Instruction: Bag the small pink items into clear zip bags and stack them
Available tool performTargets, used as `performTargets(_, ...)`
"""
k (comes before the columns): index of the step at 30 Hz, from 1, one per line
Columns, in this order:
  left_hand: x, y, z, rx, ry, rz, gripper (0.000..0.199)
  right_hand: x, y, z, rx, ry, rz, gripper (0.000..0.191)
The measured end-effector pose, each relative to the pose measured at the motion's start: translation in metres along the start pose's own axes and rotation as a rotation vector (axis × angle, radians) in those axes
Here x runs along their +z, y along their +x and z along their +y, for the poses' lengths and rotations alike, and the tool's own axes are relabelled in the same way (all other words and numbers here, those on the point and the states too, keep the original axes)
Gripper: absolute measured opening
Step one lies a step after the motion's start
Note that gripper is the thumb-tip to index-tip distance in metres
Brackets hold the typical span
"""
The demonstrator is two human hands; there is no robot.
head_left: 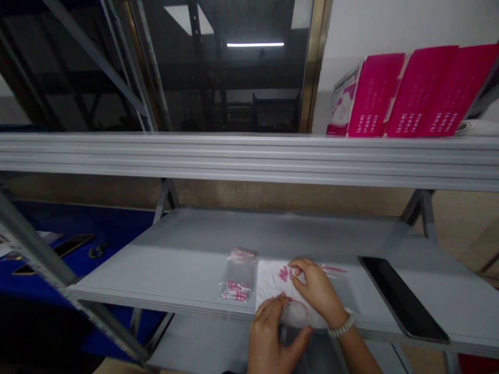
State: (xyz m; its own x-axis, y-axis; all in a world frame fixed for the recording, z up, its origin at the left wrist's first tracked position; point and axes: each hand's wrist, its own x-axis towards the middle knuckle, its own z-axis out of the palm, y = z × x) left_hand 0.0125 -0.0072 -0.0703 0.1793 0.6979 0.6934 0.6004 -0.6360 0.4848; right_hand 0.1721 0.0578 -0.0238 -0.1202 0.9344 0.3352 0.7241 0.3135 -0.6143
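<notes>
My left hand point(273, 335) is over the front edge of a white tissue point(267, 280), its thumb spread away from its fingers. A thin red cord point(300, 303) curves out from those fingertips; the grip is partly hidden. Thumb and index finger of my right hand point(317, 291) close around a pink bead point(290, 273) at the side of a small cluster of pink beads point(283, 274) on the tissue. A pale bracelet point(342, 326) circles my right wrist. Left of the tissue lies a clear zip bag point(239, 270) with several pink beads inside.
Another clear zip bag point(343, 288) lies partly behind my right hand. A black tablet point(401, 296) rests on the right of the grey shelf point(187, 265). Above runs a metal beam point(234, 158) with magenta boxes point(421, 93). A blue-covered surface point(125, 223) is at left.
</notes>
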Motion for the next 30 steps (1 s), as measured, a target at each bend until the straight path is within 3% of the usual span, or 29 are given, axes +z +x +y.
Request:
performTargets(10, 0.001, 0.0, -0.003, -0.013, -0.021, -0.024, 0.048, -0.001, 0.002, 0.002, -0.019, -0.032, -0.037, 0.025)
performTargets(19, 0.0, -0.001, -0.001, -0.011, 0.001, -0.021, 0.049, -0.005, 0.004, 0.006, 0.013, -0.014, 0.005, 0.021)
performTargets(23, -0.001, 0.001, -0.001, 0.005, -0.008, 0.011, 0.048, -0.016, -0.006, -0.005, -0.014, 0.041, 0.017, 0.016)
performTargets(30, -0.002, 0.003, 0.003, -0.046, -0.028, -0.005, 0.049, -0.035, -0.042, -0.036, -0.049, 0.347, -0.067, 0.013)
